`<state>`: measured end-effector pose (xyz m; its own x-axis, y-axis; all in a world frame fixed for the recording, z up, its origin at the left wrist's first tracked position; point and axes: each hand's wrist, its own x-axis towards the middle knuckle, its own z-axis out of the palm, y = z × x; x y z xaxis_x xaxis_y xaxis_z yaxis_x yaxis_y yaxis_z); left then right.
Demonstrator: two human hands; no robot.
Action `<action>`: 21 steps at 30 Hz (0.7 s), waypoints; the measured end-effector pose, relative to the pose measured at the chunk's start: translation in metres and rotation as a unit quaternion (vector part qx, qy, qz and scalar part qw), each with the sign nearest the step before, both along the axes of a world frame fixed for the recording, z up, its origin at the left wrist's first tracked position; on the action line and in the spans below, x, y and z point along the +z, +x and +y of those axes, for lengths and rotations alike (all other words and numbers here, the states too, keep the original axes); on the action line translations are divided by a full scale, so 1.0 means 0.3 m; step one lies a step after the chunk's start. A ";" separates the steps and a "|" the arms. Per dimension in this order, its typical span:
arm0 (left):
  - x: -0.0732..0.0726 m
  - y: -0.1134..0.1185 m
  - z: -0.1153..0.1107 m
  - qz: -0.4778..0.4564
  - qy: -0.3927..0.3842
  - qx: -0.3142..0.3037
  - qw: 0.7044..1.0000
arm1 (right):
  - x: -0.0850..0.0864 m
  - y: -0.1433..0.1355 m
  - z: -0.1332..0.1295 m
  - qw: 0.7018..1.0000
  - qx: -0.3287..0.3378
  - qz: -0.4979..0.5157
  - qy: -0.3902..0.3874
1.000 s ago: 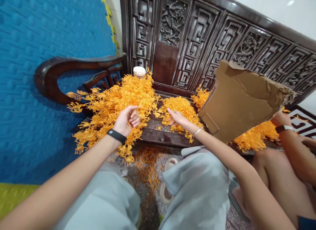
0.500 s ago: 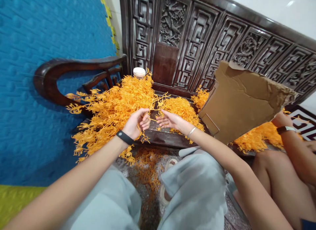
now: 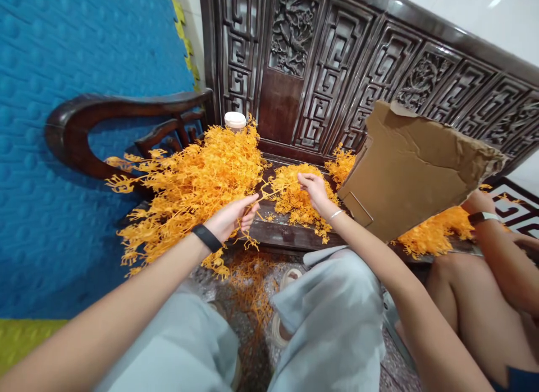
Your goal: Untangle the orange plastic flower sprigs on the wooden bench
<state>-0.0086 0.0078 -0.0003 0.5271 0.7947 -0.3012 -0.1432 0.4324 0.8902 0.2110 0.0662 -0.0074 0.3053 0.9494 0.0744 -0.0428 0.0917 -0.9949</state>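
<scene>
My left hand point(image 3: 233, 218), with a black band at the wrist, is closed around a thin orange branched plastic strand point(image 3: 266, 196). The strand's forked end sticks out to the right past my fingertips, and other bits dangle below the hand. Thumb and fingers of my right hand point(image 3: 314, 191) are pinched together over a smaller orange heap point(image 3: 295, 201); whatever lies between them is too small to make out. A large heap of orange branched plastic pieces point(image 3: 210, 167) spreads on the bench seat beyond and left of my left hand.
A white-lidded tub point(image 3: 234, 120) stands behind the large heap. At right, a cardboard box point(image 3: 412, 173) leans on the dark carved bench point(image 3: 282, 108). A co-worker's arm point(image 3: 501, 249) reaches behind the box. Orange scraps point(image 3: 252, 291) litter the floor between my feet.
My right hand has moved right and up, away from my left hand, and its spread fingers have closed into a pinch. My left hand still holds the strand, slightly lower.
</scene>
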 end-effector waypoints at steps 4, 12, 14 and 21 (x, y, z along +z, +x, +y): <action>-0.012 0.039 -0.055 -0.019 -0.019 0.001 1.000 | -0.009 0.011 0.015 0.996 -0.047 -0.070 0.022; -0.002 0.108 -0.126 -0.094 -0.043 0.084 0.991 | 0.033 0.080 0.136 0.981 -0.165 -0.094 0.038; 0.012 0.087 -0.152 -0.102 -0.062 0.089 0.989 | 0.048 0.183 0.166 0.959 -0.280 -0.045 0.000; 0.011 -0.018 -0.205 -0.122 -0.060 0.022 0.990 | -0.058 0.392 0.171 0.961 -0.245 -0.123 0.038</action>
